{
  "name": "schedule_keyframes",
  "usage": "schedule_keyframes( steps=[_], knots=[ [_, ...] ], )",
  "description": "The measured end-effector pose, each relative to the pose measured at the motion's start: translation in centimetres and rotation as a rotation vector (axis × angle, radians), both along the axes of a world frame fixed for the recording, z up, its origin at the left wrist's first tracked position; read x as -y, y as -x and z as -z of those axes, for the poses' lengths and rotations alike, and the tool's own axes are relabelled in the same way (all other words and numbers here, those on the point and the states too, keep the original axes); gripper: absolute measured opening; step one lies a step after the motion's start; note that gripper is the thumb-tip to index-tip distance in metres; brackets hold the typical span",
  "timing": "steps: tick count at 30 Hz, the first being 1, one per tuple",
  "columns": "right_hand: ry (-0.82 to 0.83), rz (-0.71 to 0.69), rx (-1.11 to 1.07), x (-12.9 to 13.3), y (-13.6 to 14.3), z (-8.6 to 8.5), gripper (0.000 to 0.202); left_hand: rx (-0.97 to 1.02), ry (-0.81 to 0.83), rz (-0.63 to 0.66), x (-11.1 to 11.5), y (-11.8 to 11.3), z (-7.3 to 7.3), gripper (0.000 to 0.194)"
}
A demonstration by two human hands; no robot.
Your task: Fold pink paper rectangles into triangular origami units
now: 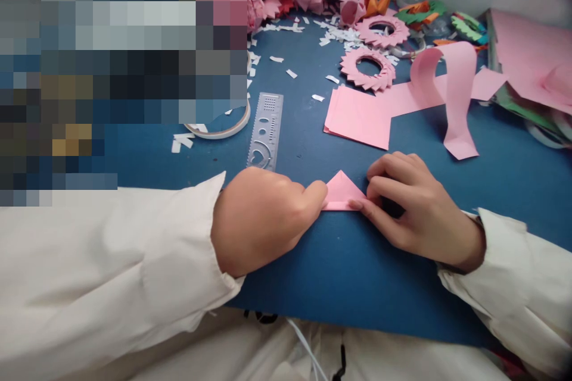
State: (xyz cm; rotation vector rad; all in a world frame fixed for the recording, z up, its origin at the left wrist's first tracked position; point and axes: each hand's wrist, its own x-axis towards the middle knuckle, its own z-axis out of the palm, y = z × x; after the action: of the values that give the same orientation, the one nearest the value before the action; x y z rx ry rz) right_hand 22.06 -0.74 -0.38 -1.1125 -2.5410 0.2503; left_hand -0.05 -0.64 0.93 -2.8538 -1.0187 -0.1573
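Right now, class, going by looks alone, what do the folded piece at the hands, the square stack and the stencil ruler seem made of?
Folded piece: matte pink paper, judging by its crisp creases. Square stack: matte pink paper too, its thin layered edges suggest. Stencil ruler: probably smooth, translucent plastic, since the blue table seems to show through.

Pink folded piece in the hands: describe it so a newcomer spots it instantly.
Find the blue table and, at its near side, the left hand and right hand. Between them, held at both ends, is the small folded pink paper. Unlike the square pink stack beyond it, it has a triangular peak.
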Motion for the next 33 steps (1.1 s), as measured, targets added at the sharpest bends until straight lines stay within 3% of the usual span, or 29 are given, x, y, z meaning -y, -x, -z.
schedule_keyframes(
  steps=[15, 18, 22, 23, 26, 33],
  knots=[
    [-0.056, -0.004, 0.044, 0.0, -0.1, 0.1, 0.03, 0.013, -0.05, -0.004, 0.1, 0.1, 0.0, 0.027],
    [-0.07, -0.024, 0.035, 0.0, -0.1, 0.0, 0.028, 0.027, -0.08, 0.073, 0.1, 0.3, -0.1, 0.023],
    [-0.092, -0.134, 0.003, 0.0, 0.0, -0.1, 0.002, 0.059, -0.151, 0.304, 0.3, 0.3, 0.1, 0.023],
    [-0.106, -0.187, 0.002, 0.0, 0.0, -0.1, 0.009, 0.062, -0.163, 0.339, 0.4, 0.4, 0.2, 0.024],
    [-0.172, -0.311, -0.001, 0.0, -0.2, -0.1, 0.021, 0.053, -0.158, 0.374, 0.8, 0.5, 0.4, 0.025],
    [-0.254, -0.318, -0.041, -0.2, -0.5, -0.3, 0.005, 0.032, -0.185, 0.357, 1.2, 0.7, -0.1, 0.022]
  ],
)
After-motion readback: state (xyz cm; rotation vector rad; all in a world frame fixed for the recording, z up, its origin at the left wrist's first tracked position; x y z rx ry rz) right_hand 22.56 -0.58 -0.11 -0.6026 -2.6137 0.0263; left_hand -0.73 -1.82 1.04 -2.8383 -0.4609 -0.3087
